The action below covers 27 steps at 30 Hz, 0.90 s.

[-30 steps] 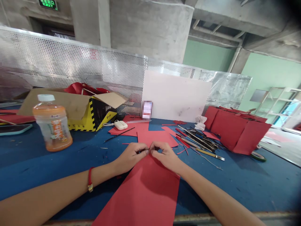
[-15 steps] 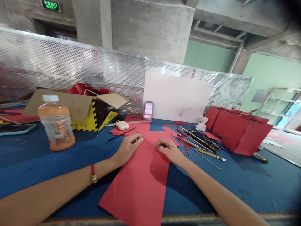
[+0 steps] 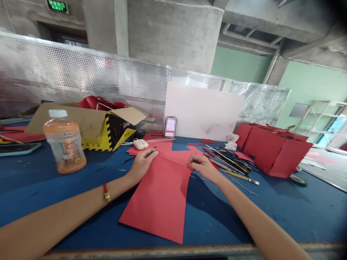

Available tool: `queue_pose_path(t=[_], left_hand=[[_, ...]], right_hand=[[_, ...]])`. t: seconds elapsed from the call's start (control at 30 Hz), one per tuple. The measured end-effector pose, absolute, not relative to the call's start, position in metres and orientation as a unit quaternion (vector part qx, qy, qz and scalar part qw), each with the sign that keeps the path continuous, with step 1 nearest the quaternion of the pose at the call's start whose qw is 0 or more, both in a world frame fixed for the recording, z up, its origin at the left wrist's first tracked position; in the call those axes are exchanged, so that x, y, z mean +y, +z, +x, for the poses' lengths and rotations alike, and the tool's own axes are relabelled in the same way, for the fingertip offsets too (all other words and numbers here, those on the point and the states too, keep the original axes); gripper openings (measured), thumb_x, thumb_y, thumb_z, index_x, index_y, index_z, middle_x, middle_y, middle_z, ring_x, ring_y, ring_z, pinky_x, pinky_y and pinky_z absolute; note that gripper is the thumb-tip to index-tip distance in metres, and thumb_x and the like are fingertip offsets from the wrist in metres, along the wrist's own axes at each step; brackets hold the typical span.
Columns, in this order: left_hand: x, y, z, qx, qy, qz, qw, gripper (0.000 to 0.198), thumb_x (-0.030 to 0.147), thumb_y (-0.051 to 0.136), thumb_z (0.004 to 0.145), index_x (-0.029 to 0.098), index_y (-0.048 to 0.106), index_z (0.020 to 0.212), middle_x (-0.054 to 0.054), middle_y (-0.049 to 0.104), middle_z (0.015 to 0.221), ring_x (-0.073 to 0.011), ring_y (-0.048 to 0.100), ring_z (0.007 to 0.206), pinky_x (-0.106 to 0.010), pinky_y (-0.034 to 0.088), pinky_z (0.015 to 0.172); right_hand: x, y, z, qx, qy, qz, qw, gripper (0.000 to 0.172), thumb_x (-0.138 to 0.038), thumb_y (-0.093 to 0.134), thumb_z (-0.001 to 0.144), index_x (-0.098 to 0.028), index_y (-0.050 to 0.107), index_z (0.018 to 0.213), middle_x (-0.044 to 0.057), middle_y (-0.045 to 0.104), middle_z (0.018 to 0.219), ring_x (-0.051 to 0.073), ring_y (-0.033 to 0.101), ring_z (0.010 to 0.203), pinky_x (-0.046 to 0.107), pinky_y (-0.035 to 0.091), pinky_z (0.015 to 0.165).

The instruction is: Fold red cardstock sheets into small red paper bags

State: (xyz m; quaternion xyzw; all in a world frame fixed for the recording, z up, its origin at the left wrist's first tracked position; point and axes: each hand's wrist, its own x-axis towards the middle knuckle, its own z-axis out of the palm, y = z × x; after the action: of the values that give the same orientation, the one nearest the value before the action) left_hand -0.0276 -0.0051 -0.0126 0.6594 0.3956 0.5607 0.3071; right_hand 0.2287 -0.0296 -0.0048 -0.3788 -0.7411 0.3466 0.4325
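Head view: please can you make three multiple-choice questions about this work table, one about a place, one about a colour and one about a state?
1. Where does the juice bottle stand?
A. Inside the cardboard box
B. On the blue table top
C. On the floor

2. What colour is the wrist band on the left arm?
A. Red
B. Blue
C. White

3. What state is the box in?
A. Taped shut
B. Crushed flat
C. Flaps open

Answers:
1. B, its base rests on the blue surface, left of the left hand.
2. A, the band shows red.
3. C, its flaps stand apart.
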Motion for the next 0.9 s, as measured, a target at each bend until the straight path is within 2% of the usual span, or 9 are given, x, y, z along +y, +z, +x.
queue_pose_path(t=[0.5,0.73,0.9], left_hand=[[0.004,-0.017,-0.033,0.387,0.577,0.652,0.305,0.025,0.042,0.059,0.082,0.018,0.063,0.076,0.001,0.06,0.075,-0.0171,0.053,0.073,-0.027,0.043,0.068],[0.002,-0.018,-0.031,0.396,0.568,0.647,0.319,0.026,0.044,0.059,0.08,0.018,0.063,0.078,0.0,0.061,0.076,-0.018,0.054,0.074,-0.027,0.044,0.067],[-0.007,-0.015,-0.024,0.39,0.53,0.671,0.342,0.028,0.045,0.056,0.081,0.018,0.061,0.078,0.0,0.06,0.076,-0.0189,0.055,0.074,-0.027,0.044,0.064]], right_hand=[[-0.025,-0.003,0.239,-0.722,0.362,-0.398,0.434,0.007,-0.022,0.055,0.067,-0.018,0.056,0.061,-0.003,0.056,0.057,0.012,0.054,0.056,0.026,0.042,0.057],[-0.023,-0.009,0.241,-0.731,0.337,-0.404,0.435,0.009,-0.02,0.052,0.068,-0.019,0.053,0.059,-0.003,0.052,0.056,0.011,0.048,0.054,0.025,0.037,0.055],[-0.024,-0.006,0.237,-0.695,0.223,-0.466,0.501,0.013,-0.028,0.054,0.073,-0.02,0.05,0.063,-0.004,0.049,0.06,0.011,0.041,0.056,0.025,0.033,0.055]])
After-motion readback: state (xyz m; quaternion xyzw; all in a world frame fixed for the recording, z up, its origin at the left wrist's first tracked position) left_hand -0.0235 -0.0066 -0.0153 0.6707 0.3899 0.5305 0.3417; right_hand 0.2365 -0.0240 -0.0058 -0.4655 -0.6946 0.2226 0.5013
